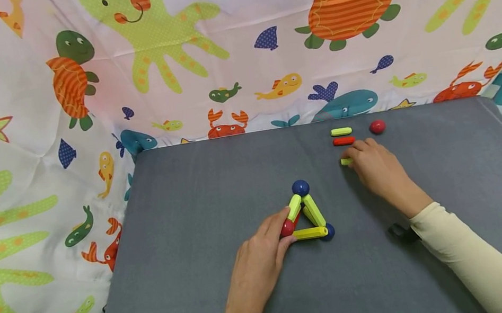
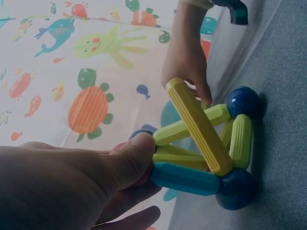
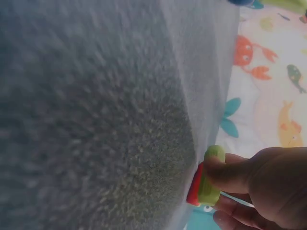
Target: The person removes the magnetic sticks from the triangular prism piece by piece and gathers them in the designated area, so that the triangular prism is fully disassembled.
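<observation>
Okay, head view: your left arm comes up from the bottom edge, slanting right, back of the left hand (image 1: 256, 265) facing up, thumb and fingers clamped on the rod-and-ball frame (image 1: 314, 211) at its red corner ball (image 1: 287, 227). Frame sits around mid-table, over the grey tabletop (image 1: 190, 202), one blue ball (image 1: 300, 188) at the far corner, another at near right. Its yellow rod (image 1: 310, 233) runs side to side; the lime rods converge toward the far ball. Your right arm reaches in from the lower right, slanting forward and left, wrist bent down a little; the right hand (image 1: 378, 170) pinches a short lime rod (image 1: 345, 162), long axis roughly side to side, one end poking out left. Just beyond lie a red rod (image 1: 343, 141) and a loose lime rod (image 1: 341, 131), roughly parallel, with a loose red ball (image 1: 377, 126) to their right.

Left wrist view: your thumb presses the frame's near end. Yellow rod slants from upper left to lower right; a teal rod (image 2: 185, 178) runs nearly level to the lower blue ball.

Right wrist view: your thumb and fingers close on the short lime rod, long axis near vertical in the picture, red rod right behind.
</observation>
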A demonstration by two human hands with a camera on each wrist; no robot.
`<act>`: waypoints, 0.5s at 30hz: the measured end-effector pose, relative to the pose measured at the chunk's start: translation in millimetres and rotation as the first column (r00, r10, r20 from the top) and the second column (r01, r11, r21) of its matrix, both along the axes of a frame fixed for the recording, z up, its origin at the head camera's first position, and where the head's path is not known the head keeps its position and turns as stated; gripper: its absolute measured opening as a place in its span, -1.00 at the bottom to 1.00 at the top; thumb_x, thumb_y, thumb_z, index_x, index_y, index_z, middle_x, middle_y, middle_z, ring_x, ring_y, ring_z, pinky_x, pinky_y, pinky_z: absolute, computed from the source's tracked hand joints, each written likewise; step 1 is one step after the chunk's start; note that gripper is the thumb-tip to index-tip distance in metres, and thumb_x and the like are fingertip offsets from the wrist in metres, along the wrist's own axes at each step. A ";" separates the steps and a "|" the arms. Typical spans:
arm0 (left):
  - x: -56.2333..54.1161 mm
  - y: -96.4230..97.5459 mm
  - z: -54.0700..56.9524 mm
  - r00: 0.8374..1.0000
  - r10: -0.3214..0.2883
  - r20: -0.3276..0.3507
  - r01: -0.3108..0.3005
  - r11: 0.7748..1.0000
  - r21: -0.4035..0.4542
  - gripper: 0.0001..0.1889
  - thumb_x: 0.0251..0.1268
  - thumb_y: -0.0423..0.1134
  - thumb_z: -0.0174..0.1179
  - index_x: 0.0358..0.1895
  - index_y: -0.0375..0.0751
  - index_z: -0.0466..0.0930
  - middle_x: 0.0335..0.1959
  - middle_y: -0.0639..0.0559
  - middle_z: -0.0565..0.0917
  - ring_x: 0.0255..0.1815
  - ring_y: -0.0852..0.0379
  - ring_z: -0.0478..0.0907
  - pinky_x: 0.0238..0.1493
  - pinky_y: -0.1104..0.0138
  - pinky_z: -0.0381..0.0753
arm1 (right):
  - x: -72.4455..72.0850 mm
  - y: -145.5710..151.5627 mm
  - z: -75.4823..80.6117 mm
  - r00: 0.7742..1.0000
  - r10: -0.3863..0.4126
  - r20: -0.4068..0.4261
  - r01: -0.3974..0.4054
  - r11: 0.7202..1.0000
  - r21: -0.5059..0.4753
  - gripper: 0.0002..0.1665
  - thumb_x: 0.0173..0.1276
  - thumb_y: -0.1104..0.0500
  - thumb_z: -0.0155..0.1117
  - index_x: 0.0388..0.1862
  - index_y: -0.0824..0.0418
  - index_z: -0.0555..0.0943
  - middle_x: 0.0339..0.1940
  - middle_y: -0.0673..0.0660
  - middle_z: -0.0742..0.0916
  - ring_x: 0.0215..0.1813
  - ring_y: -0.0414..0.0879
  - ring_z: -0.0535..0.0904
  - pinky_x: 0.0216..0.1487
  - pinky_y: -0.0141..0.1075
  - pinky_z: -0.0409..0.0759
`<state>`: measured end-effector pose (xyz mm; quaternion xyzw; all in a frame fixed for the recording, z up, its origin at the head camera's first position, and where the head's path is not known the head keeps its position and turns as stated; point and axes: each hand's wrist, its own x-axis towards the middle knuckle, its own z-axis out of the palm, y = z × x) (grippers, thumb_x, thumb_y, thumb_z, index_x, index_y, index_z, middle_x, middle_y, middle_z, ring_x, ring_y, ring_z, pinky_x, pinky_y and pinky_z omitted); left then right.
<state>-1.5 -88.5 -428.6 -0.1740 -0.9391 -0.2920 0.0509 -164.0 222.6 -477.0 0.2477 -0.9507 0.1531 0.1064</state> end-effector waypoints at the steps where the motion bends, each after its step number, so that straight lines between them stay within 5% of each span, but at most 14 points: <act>1: 0.1 0.0 0.0 1.000 -0.001 0.003 0.001 1.000 -0.001 -0.38 0.47 -0.08 0.35 0.54 -0.03 0.45 0.25 0.01 0.69 -0.07 0.05 0.78 -0.04 0.17 0.79 | -2.7 -0.1 -1.4 1.000 -0.001 -0.001 0.001 1.000 -0.002 -0.73 0.26 0.46 0.51 -0.05 0.35 0.75 -0.12 0.28 0.73 -0.13 0.24 0.54 -0.05 0.12 0.62; 15: -0.2 -1.7 -1.3 1.000 -0.004 -0.006 0.004 1.000 0.002 -0.37 0.46 -0.10 0.38 0.54 -0.03 0.44 0.24 0.02 0.69 -0.07 0.06 0.78 -0.04 0.17 0.79 | -29.3 -2.6 -10.2 0.998 -0.045 0.033 0.045 0.999 0.016 -0.71 0.28 0.46 0.49 0.00 0.36 0.76 -0.12 0.30 0.73 -0.11 0.24 0.58 -0.01 0.14 0.66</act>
